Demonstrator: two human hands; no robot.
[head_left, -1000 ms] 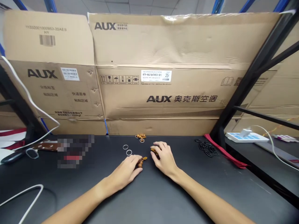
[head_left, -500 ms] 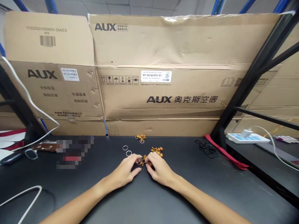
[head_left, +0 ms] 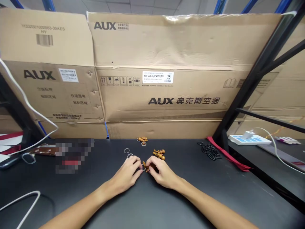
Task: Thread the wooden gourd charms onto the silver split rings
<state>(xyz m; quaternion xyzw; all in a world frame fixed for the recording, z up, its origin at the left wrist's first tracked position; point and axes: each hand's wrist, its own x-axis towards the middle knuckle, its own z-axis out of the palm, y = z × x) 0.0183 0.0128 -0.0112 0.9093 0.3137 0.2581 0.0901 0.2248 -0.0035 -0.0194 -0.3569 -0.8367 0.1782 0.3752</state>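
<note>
My left hand is closed, its fingertips pinching a metal key ring whose right edge shows beside them. Facing it, my right hand is closed around a brown beaded pendant, partly hidden by the fingers. An orange-brown loop or piece stands up between the hands, close to the ring. Just behind my right hand lies a small pile of brown gourd-like pendants. Two loose metal rings rest behind my left hand, the nearer one partly covered by it.
At the table's back sit brown pendants with rings. Black oval links lie right, beside a red strap. A power strip stands far right. Glasses and a white cable are left. Large cardboard boxes rise behind.
My fingertips have shifted slightly, and the ring and pendant between them have turned and come closer together. The whole view has moved a little.
</note>
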